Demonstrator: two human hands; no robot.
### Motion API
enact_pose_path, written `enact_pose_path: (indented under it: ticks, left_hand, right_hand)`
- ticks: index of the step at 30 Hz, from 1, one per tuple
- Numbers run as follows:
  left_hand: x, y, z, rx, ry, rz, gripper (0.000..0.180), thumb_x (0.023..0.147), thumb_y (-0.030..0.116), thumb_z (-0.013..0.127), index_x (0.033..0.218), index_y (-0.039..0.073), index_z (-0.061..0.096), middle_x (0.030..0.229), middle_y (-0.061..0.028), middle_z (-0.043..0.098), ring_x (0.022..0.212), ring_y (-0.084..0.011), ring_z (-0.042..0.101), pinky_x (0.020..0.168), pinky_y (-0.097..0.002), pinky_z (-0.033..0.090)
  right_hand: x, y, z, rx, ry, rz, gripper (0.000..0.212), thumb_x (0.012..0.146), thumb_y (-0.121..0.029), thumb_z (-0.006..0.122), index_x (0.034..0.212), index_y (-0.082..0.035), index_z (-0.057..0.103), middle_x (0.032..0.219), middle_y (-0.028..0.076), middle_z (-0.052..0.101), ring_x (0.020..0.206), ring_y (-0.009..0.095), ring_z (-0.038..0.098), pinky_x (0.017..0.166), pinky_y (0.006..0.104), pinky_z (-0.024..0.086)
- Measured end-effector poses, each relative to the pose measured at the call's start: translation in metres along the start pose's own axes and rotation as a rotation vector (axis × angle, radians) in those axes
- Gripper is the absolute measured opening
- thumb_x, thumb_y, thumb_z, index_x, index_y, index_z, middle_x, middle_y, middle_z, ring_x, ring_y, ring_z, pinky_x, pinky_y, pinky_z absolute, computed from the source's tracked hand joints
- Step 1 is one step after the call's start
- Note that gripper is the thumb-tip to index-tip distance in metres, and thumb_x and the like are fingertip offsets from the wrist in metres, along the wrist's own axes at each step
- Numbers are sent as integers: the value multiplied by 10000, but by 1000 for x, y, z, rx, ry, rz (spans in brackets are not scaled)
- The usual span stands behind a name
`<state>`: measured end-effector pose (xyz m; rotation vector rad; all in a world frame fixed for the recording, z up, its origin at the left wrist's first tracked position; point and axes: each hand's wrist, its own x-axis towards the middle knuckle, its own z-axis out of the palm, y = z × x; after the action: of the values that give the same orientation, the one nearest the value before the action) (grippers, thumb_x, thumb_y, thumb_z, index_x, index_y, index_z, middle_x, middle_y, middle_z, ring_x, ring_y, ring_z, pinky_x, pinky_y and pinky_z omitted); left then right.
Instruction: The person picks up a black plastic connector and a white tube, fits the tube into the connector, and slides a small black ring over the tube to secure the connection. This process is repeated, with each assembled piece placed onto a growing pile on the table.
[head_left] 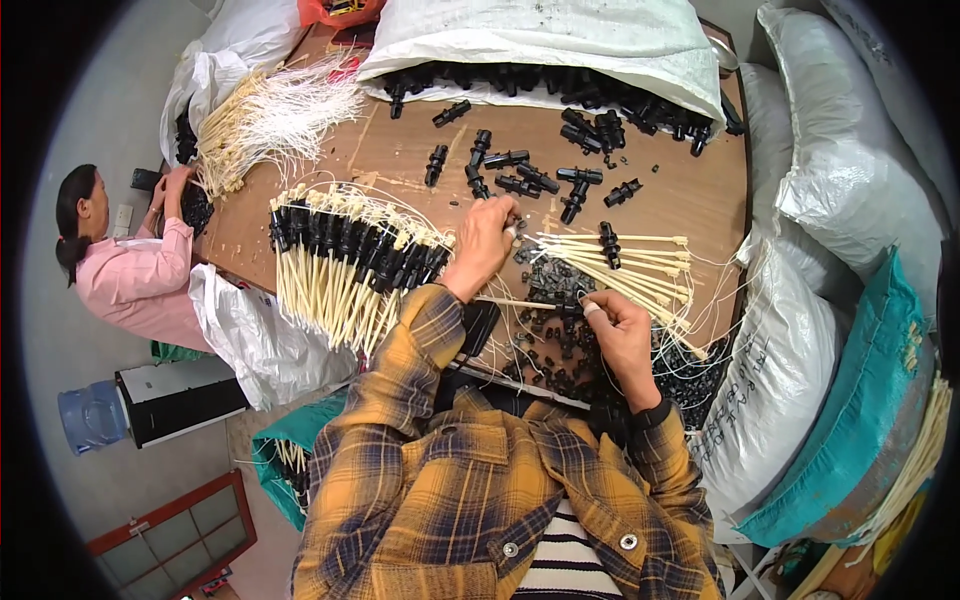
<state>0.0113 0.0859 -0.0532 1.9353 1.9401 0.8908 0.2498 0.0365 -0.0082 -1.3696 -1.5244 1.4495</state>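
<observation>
In front of me, my right hand (620,340) is closed with its fingertips on a black plastic fitting (570,303). A pale thin stick (515,302) runs leftward from that fitting. My left hand (485,245) reaches over the table, its fingers pinched beside the small black pieces; what they hold, if anything, I cannot make out. Between and beyond the hands, several pale sticks with white strings (635,262) lie fanned out, one black fitting (609,245) across them. Loose black fittings (537,179) are scattered past my left hand. Small black parts (545,355) are heaped nearest me.
At left lies a row of sticks fitted with black fittings (350,250). A stringed bundle of sticks (240,130) sits behind it. An open white sack (550,35) of fittings lies at the far edge. Stuffed sacks (775,370) line the right. A co-worker in pink (135,270) works at left.
</observation>
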Motion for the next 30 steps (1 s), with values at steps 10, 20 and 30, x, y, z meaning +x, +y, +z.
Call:
enact_pose_path:
  ticks: [10, 20, 30]
  left_hand:
    - [8, 5, 3, -4, 106, 75, 238, 696, -81, 596, 915, 10, 610, 817, -119, 599, 755, -272, 598, 697, -383, 479]
    - [17, -17, -8, -11, -189, 59, 218, 716, 11, 702, 923, 51, 645, 840, -110, 618, 776, -291, 627, 694, -378, 495]
    - [15, -9, -27, -565, -198, -491, 221, 835, -36, 568, 1006, 37, 687, 878, -54, 670, 704, -91, 631, 575, -243, 522]
  right_hand:
    - [2, 8, -8, 108, 36, 83, 102, 868, -49, 597, 896, 33, 651, 650, -82, 510, 572, -7, 385, 502, 186, 294]
    - [0, 15, -9, 130, 17, 76, 96, 881, -46, 594, 906, 30, 646, 669, -85, 521, 580, -10, 387, 514, 180, 294]
    - [-3, 21, -11, 146, -3, 121, 98, 907, -59, 593, 927, 22, 646, 695, -96, 522, 596, -18, 377, 525, 172, 281]
